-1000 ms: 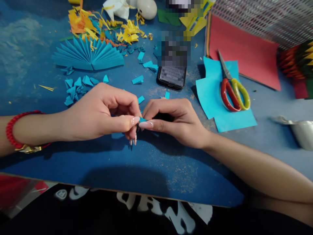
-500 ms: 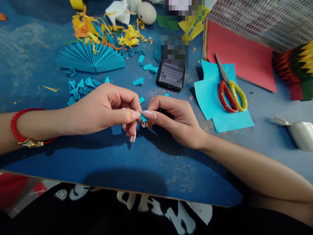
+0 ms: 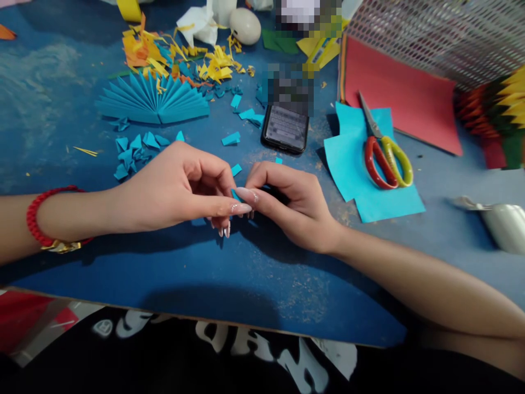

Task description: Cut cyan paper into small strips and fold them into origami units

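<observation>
Between the fingertips of my left hand (image 3: 176, 191) and my right hand (image 3: 293, 205) is a small piece of blue paper (image 3: 235, 194), mostly covered by the thumbs. Both hands pinch it, the left thumb reaching across below the right thumb. Just beyond the fingers lies a loose blue paper strip (image 3: 237, 169). A pile of small folded blue paper pieces (image 3: 133, 152) rests behind my left hand. Farther back a pleated blue paper fan (image 3: 158, 101) is spread out.
Scissors (image 3: 381, 153) with red and yellow handles lie on blue paper sheets (image 3: 342, 169) at the right. A phone (image 3: 286, 128) sits behind my hands. Yellow and orange paper scraps (image 3: 217, 63), a red sheet (image 3: 402, 90) and a perforated basket (image 3: 418, 33) are farther back.
My left thumb has slid right and down, under the right thumb. Less of the blue paper piece shows now. The right hand stays nearly in place.
</observation>
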A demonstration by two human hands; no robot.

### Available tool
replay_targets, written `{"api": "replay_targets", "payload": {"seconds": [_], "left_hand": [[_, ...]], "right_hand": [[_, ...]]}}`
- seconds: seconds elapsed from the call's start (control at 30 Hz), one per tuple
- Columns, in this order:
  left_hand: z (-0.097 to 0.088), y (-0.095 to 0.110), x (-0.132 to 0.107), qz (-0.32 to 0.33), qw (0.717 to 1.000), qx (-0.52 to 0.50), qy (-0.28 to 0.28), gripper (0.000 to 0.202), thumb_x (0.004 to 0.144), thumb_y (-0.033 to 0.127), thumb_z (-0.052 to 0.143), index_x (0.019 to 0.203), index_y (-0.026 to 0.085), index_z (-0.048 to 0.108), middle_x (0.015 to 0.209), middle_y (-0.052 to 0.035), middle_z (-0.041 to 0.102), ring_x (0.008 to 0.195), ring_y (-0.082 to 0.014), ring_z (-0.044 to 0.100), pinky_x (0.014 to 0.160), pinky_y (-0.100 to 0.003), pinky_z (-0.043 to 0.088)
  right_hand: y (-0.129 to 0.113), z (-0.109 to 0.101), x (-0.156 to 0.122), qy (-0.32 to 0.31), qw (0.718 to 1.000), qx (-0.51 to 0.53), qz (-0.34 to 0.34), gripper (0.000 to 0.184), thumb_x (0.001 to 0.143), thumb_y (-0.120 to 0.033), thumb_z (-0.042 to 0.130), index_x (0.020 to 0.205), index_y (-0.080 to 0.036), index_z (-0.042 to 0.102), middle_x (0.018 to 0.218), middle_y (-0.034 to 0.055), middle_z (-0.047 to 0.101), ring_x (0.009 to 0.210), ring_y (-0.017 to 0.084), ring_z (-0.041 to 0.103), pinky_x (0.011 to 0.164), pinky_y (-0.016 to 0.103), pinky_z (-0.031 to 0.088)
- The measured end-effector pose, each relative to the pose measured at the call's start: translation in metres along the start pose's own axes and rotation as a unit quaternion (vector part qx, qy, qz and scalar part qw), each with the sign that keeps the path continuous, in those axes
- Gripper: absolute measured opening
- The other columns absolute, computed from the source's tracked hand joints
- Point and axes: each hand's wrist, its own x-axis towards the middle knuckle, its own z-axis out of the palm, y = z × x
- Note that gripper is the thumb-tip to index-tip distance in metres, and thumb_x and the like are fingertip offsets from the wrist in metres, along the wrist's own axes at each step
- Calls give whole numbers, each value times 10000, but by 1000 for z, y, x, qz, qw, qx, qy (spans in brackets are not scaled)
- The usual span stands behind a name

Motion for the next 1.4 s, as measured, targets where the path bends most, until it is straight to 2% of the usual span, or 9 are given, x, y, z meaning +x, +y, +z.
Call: {"api": "replay_targets", "payload": {"seconds": [0.17,0.33,0.57,0.7,0.93,1.23,1.4], "left_hand": [[-8,-6,8,43,997,12,-66,199,802,311,942,741,249,763,628,-1,767,544,-163,705,501,-229,577],[-10,-7,11,41,995,-8,-92,195,815,285,919,732,230,752,627,-3,771,542,-163,723,518,-199,609],[-8,-11,8,55,996,-6,-71,239,907,296,878,751,172,743,624,-3,755,558,-131,720,550,-164,597],[-7,-10,6,42,998,-1,-48,213,881,299,903,799,177,750,674,22,765,588,-115,727,561,-131,582],[-4,-8,4,63,997,19,-33,167,917,277,847,811,202,743,716,39,770,610,-117,742,590,-130,618],[-6,-10,4,79,996,36,-31,280,934,393,859,794,181,744,711,3,773,597,-143,738,584,-174,637],[-6,-10,4,85,996,27,-30,173,946,241,820,799,175,757,706,20,772,606,-113,738,603,-126,616]], "right_hand": [[-1,0,0,-10,1000,2,-5,260,1047,-284,730,837,-158,643,736,-24,638,680,91,572,666,233,438],[-2,0,0,-16,1000,-6,-8,251,1061,-265,700,841,-160,638,755,-17,641,697,98,581,682,241,447],[-1,1,0,-24,999,-19,-38,251,1088,-239,657,858,-141,635,778,-14,628,717,83,573,697,213,450],[-1,1,1,-27,999,-14,-28,259,1099,-222,633,855,-137,635,773,-18,626,712,75,572,696,201,454],[-2,0,0,-35,999,-16,-28,276,1112,-230,613,853,-138,631,771,-17,636,711,77,585,704,204,461],[-2,-1,-1,-42,997,-47,-38,319,1137,-299,570,871,-135,634,784,-15,625,717,77,580,715,215,455],[-2,0,-2,-45,998,-42,-34,333,1142,-314,560,873,-132,635,792,-10,630,722,76,581,716,217,450]]}}
